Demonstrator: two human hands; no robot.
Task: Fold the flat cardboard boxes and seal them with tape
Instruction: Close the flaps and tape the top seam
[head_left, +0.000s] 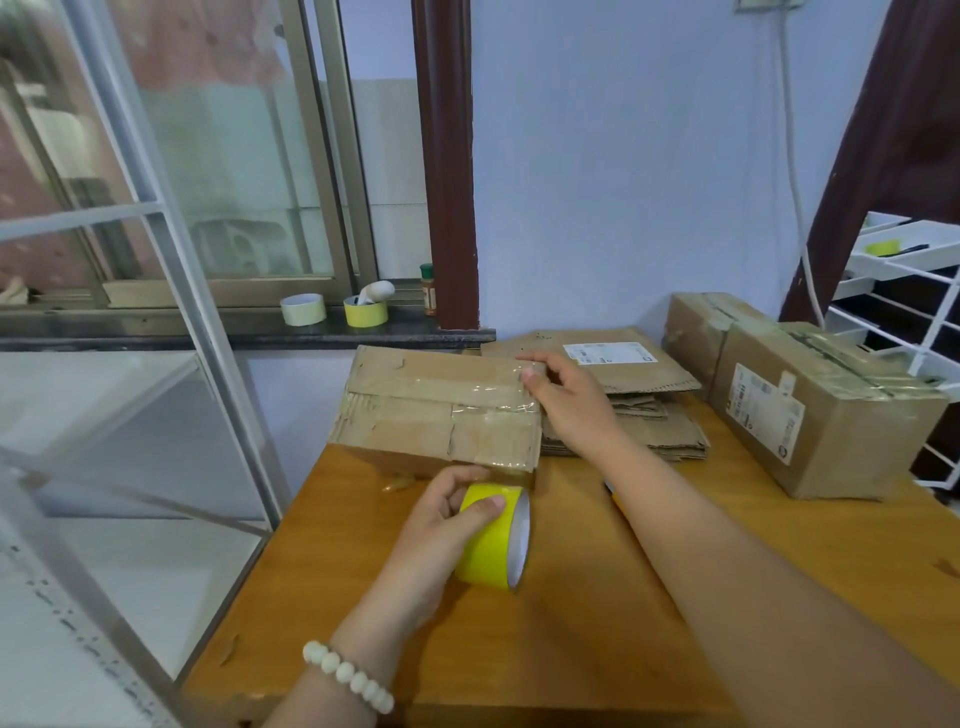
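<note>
While the left hand (441, 514) grips the yellow tape roll (496, 538) just below the near edge of the folded box (441, 410), sealing is judged in hand: clear tape already crosses the top. The right hand (563, 395) presses the box's right end, fingers closed against the tape there. Next move likely calls for cutting the strip free. Count: three assembled boxes, two (800, 400) well right of the grip; one flat stack (639, 415) behind the right hand; three tape rolls, two (332, 310) on the sill.

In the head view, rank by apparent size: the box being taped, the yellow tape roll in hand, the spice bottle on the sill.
1. Box being taped
2. Yellow tape roll, nearer the camera, so flattered
3. Spice bottle
</note>
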